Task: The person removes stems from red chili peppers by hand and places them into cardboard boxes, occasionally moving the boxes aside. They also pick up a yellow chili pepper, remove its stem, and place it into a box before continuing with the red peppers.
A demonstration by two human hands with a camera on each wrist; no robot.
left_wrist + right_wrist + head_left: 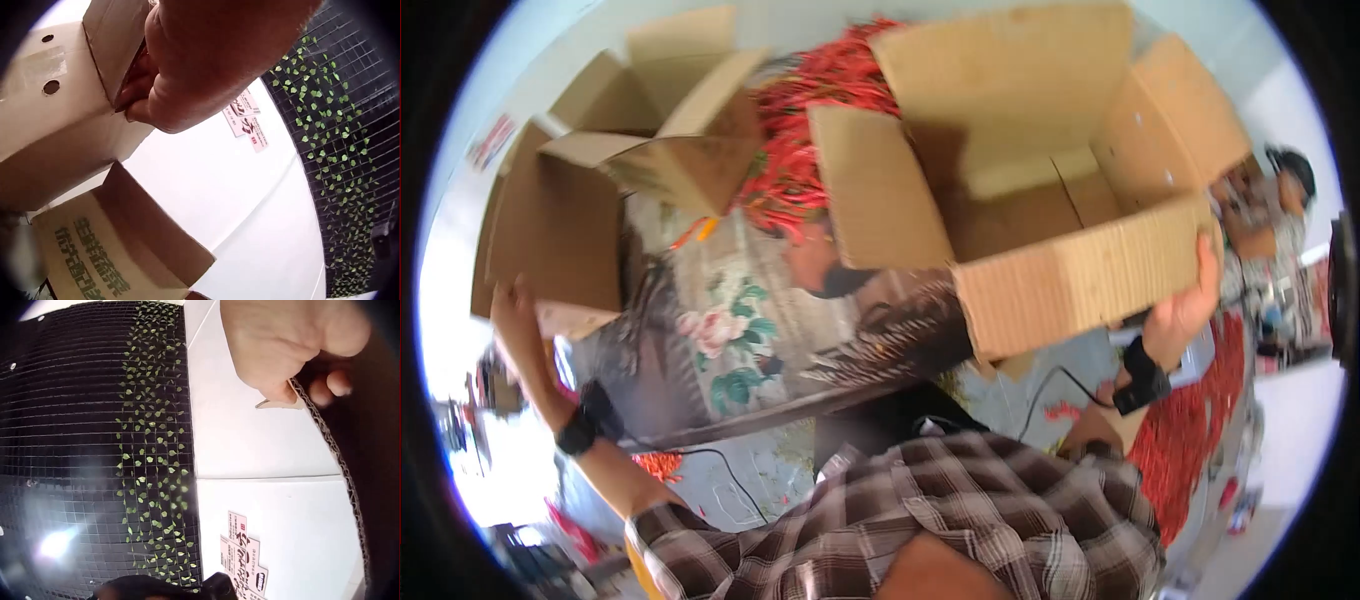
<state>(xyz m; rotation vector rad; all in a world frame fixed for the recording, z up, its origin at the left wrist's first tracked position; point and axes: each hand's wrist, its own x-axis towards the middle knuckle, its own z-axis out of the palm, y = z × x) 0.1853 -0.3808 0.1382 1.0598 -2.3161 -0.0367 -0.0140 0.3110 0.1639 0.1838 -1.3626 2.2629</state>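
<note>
My left hand point(515, 320) grips the edge of a cardboard box point(555, 235) at the far left. In the left wrist view, the fingers of that left hand point(200, 69) curl over the edge of this box point(44, 125), which has round holes in its side. On the other side, my right hand point(1185, 305) holds the near wall of a larger open cardboard box point(1080, 275), tilted so its inside shows. The right wrist view has the right hand point(290, 344) pinching a corrugated cardboard edge point(337, 462), thumb and fingers on opposite faces.
Another open cardboard box point(700, 150) stands at the back left. Red chili peppers point(795, 165) are heaped behind, with more red peppers point(1200, 430) at the right. A floral cloth point(735, 340) covers the table. Someone in a dark cap point(1290, 175) is at the right.
</note>
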